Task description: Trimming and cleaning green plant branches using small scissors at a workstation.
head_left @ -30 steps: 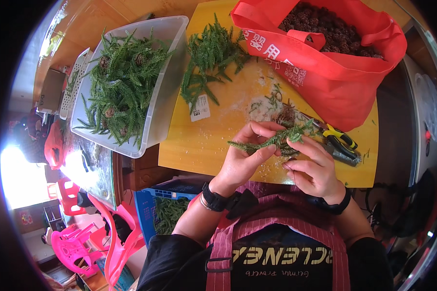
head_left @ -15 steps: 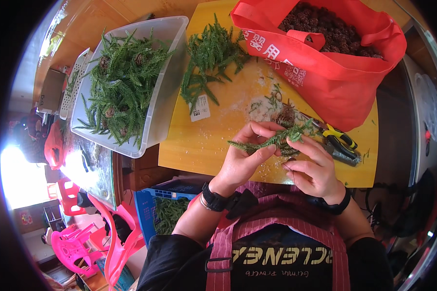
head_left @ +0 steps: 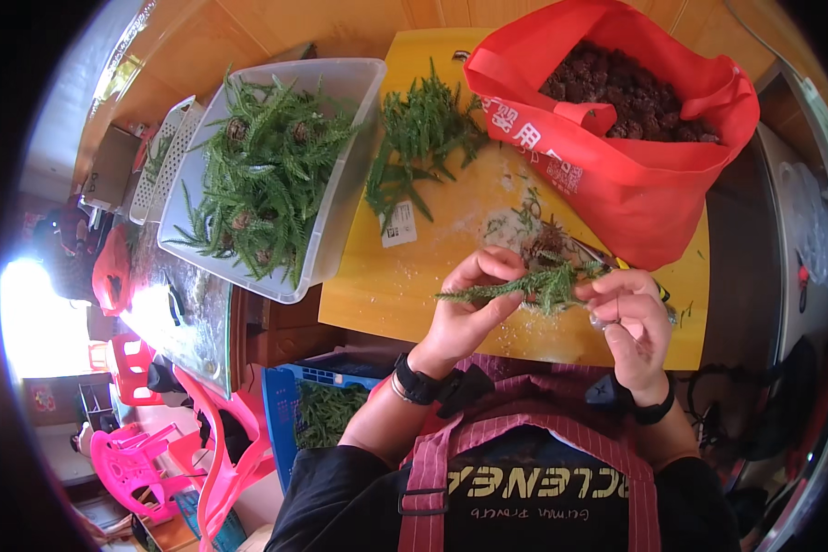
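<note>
Evergreen sprig (head_left: 552, 289) between two bare hands above a yellow desk (head_left: 386, 304).
The left hand's (head_left: 474, 299) fingers pinch the sprig closed; the right hand's (head_left: 633, 327) curl half-open by its three-o'clock end, their hold unclear. From the sprig, a brown pinecone (head_left: 549, 241) lies near at twelve o'clock, a red tote bag (head_left: 644, 198) of pinecones (head_left: 616, 87) at one, a clear plastic bin (head_left: 339, 221) at ten.

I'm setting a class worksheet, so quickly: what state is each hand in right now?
Left hand: closed, holding the sprig.
Right hand: partly curled by the sprig's right end; whether it grips anything cannot be told.
</note>
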The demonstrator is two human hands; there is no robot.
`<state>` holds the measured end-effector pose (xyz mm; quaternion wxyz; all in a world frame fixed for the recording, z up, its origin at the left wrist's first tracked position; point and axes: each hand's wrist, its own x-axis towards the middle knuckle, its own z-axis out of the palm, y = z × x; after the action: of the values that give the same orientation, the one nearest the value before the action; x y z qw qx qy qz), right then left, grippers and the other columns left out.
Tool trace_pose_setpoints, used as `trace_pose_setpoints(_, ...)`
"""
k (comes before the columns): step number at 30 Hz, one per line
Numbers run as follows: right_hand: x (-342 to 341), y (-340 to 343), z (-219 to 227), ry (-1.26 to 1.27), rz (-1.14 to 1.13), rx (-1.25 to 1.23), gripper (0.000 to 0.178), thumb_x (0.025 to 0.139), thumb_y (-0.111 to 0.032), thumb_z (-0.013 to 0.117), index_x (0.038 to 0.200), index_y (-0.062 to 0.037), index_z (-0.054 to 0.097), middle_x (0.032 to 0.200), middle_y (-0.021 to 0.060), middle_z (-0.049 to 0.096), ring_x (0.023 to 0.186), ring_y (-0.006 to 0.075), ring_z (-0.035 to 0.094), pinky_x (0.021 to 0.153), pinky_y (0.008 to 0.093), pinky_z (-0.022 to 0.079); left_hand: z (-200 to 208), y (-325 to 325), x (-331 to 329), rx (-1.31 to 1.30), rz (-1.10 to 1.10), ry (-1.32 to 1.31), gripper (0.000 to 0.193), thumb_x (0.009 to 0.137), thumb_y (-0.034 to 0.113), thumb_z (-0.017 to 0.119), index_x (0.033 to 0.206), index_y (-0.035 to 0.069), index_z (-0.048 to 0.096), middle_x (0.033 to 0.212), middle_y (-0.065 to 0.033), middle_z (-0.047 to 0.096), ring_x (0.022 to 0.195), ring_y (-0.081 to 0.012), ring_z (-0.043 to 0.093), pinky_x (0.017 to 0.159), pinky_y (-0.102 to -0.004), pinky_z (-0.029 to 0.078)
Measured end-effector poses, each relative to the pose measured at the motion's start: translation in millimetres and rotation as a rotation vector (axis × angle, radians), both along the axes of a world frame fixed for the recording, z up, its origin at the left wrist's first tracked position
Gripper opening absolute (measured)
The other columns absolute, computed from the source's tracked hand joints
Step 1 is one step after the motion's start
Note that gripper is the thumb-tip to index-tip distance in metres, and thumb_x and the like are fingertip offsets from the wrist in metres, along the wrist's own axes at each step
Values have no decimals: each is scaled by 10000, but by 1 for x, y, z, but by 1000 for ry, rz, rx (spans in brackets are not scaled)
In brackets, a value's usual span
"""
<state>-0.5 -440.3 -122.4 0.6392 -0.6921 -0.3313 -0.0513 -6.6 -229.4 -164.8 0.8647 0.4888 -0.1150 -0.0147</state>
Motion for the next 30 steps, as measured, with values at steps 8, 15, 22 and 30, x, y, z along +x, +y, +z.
trace_pose_setpoints(8, 2, 16, 19, 328, 103, 176, 235, 875, -227, 555, 938, -1, 546, 1158, 188, 470, 1020, 213, 520, 876, 309, 402, 28, -9, 0, 545, 453, -499, 221, 665, -100, 659, 835, 20, 584, 870, -91, 571, 845, -234, 574, 887, -430, 462)
trace_pose_setpoints(15, 14, 10, 24, 391, 221, 166, 90, 823, -47, 516, 876, 16, 553, 864, 84, 554, 785, 139, 516, 705, 249, 414, 58, 9, -3, 747, 230, -699, 482, 584, 282, 828, 932, 31, 609, 1039, -127, 530, 1001, -256, 497, 955, -451, 358)
trace_pose_setpoints(22, 34, 14, 33, 295, 395, 143, 90, 762, -112, 530, 726, -31, 513, 728, 58, 535, 656, 155, 494, 697, 284, 419, 70, 11, 17, 282, -251, -136, 1148, 475, 494, 832, 1353, -5, 285, 1265, -130, 437, 1200, -209, 396, 1030, -343, 259)
trace_pose_setpoints(30, 39, 18, 36, 177, 326, 122, 352, 806, -357, 571, 632, -68, 472, 612, 21, 486, 573, 142, 458, 685, 314, 401, 81, 8, 13, 594, -206, -105, 683, 664, 69, 768, 1252, -14, 430, 1058, -64, 544, 1052, -137, 491, 921, -281, 391)
